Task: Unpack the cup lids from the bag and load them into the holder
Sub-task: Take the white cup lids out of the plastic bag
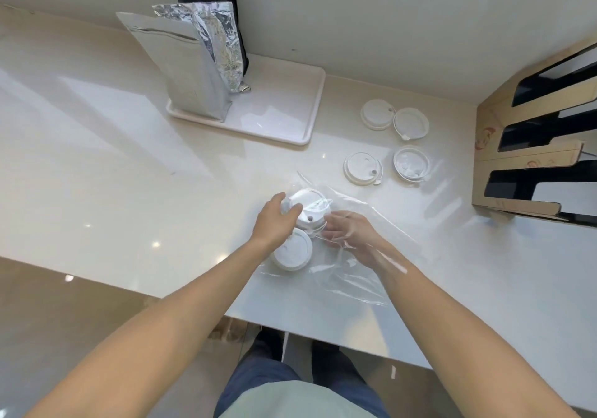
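Left hand (274, 220) curls over a white lid (308, 206) at the mouth of the clear bag (349, 256), fingers (292, 210) pinching its near rim, likely to draw it clear of the film. Right hand (347, 235) sits inside the bag, fingers loosely spread, seemingly propping the plastic open so lids slide out freely. A second lid (292, 252) lies at 6 o'clock of the first, half under the left wrist. Four loose lids (378, 114) rest on the bench (129, 175) toward 1 o'clock, probably staged for stacking. The cardboard holder (529, 159) stands at 2 o'clock, slots facing the work. None loaded yet, by my reading.
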